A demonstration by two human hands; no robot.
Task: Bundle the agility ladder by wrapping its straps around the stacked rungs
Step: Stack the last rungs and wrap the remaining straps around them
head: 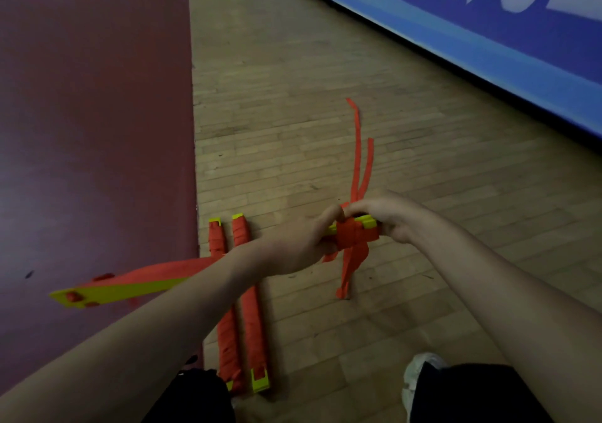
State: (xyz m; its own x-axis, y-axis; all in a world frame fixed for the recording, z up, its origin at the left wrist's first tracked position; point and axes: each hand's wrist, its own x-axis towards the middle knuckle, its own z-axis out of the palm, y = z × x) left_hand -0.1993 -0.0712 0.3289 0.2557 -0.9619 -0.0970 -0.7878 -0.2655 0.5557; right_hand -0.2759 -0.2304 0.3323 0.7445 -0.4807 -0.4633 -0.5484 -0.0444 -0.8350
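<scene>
Rung stack (140, 284): flat yellow plastic slats, held off the floor at frame centre, running from 8 o'clock toward 2 o'clock.

Straps (356, 237): flat orange webbing, wound several turns round the stack's right end. Two loose tails (358, 155) lie on the floor toward 12 o'clock. A slack loop (353, 266) hangs toward 6 o'clock.

Left hand (298, 246): fingers curled round the stack just left of the wrap. I judge this steadies the slats so the turns stay tight.

Right hand (394, 222): fingers curled over the stack's end, fingertips at the wrap where the tails leave it. Whether it pinches the webbing itself, I cannot tell.

Two finished bundles (252, 312) lie side by side on the floor at 7 o'clock, fully wrapped, yellow ends showing. Probably the target state.

Surroundings: wood-strip floor (293, 129); dark red surface (97, 129) at 9 o'clock; blue banner (488, 31) at 1 o'clock; pale shoe (420, 373) at 5 o'clock.
</scene>
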